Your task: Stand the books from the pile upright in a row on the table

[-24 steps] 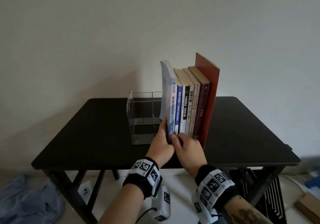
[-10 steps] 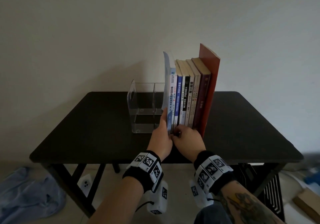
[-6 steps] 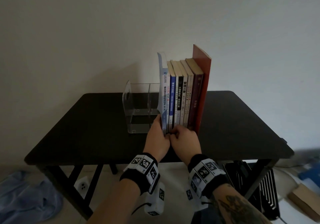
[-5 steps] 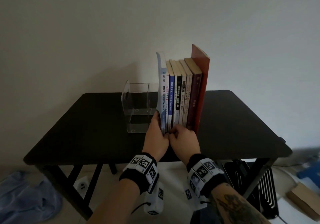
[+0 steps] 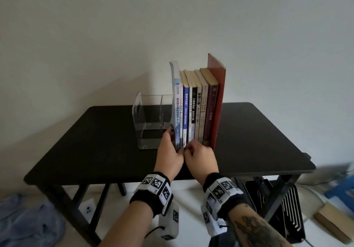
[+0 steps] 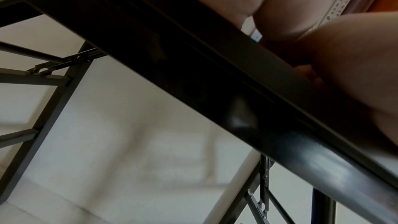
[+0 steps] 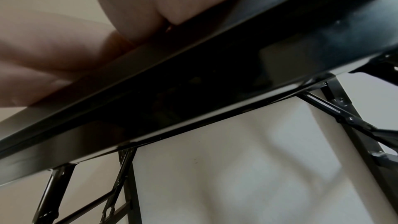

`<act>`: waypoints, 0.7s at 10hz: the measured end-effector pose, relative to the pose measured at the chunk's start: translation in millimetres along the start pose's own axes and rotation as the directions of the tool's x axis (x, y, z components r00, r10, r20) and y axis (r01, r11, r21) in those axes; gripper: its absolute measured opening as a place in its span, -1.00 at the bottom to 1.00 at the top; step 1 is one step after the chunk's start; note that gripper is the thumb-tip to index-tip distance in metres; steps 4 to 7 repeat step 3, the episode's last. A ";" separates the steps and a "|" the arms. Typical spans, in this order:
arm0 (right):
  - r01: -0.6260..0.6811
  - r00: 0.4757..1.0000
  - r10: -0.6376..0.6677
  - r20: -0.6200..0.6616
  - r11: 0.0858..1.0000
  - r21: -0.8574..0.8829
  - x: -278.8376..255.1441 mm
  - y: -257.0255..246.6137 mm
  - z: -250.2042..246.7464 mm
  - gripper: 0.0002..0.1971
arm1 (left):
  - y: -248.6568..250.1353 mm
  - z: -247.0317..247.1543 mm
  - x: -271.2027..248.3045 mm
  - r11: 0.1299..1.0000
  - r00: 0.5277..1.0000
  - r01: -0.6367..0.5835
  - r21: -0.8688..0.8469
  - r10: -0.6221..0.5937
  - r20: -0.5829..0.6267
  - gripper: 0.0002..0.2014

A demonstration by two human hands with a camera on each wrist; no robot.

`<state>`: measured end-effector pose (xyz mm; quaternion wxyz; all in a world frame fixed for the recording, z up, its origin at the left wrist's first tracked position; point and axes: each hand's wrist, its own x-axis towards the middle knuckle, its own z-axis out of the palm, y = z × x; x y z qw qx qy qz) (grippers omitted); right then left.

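Several books [image 5: 197, 110] stand upright in a tight row on the black table [image 5: 86, 141], spines toward me. A tall light-blue book [image 5: 177, 101] is leftmost and a tall red book [image 5: 218, 101] rightmost. My left hand [image 5: 171, 141] lies with straight fingers flat against the light-blue book's left face, near its foot. My right hand [image 5: 191, 150] sits beside it with fingers curled, knuckles at the feet of the spines; what the fingertips touch is hidden. Both wrist views show mostly the table's front edge [image 6: 215, 91] [image 7: 215, 74] from below.
A clear acrylic book stand [image 5: 147, 124] with a divider holds the row, its left bays showing no books. On the floor lie a blue cloth [image 5: 24, 222] at left, a black rack [image 5: 283, 208] under the table's right side, and a cardboard box [image 5: 333, 225].
The row, which leaned right, now stands straighter, and the light-blue book sits closer against its neighbour. Both hands have stayed at the books' feet.
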<state>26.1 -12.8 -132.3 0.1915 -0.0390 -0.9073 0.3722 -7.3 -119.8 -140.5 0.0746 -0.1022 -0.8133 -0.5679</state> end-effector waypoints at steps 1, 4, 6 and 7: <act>-0.003 1.000 0.003 0.002 1.000 -0.013 -1.1 -1.5 1.4 -0.93 | 0.8 1.3 0.4 1.000 1.000 -0.003 0.017 0.004 -0.021 -0.34; -0.028 1.000 0.029 0.000 0.984 0.176 -9.8 2.2 -9.0 -0.91 | 4.2 -4.1 -18.7 0.994 1.000 -0.014 0.106 0.013 0.005 -0.35; -0.028 1.000 0.029 0.000 0.984 0.176 -9.8 2.2 -9.0 -0.91 | 4.2 -4.1 -18.7 0.994 1.000 -0.014 0.106 0.013 0.005 -0.35; -0.028 1.000 0.029 0.000 0.984 0.176 -9.8 2.2 -9.0 -0.91 | 4.2 -4.1 -18.7 0.994 1.000 -0.014 0.106 0.013 0.005 -0.35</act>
